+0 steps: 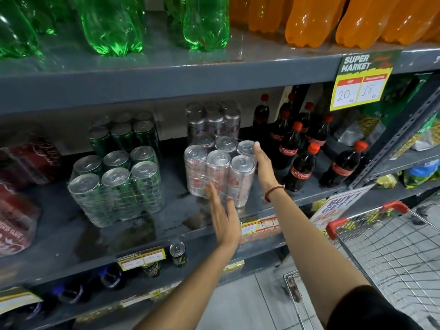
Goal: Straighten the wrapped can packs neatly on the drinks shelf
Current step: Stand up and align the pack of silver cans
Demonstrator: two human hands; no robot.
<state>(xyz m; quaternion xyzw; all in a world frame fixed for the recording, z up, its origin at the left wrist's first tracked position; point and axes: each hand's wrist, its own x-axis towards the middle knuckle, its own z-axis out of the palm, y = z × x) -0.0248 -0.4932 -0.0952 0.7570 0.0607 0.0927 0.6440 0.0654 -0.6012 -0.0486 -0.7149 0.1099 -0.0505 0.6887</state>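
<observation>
Nearest the camera, two bare forearms reaching up to the grey drinks shelf (71, 236). Left hand (222, 220) flat and spread, fingers extended, against the lower front of the silver can pack (217, 170); not gripping. Right hand (263, 166) likewise flat, palm pressed to the pack's right side, red thread at the wrist. Beside it to the left, apart, a green can pack (116, 186), wrapped in clear film. Further back, a second silver pack (214, 120) and a second green pack (123, 134). Right of the hands, cola bottles (300, 163) with red caps. Above, green bottles (112, 25) and orange bottles (314, 20) on the upper shelf.
</observation>
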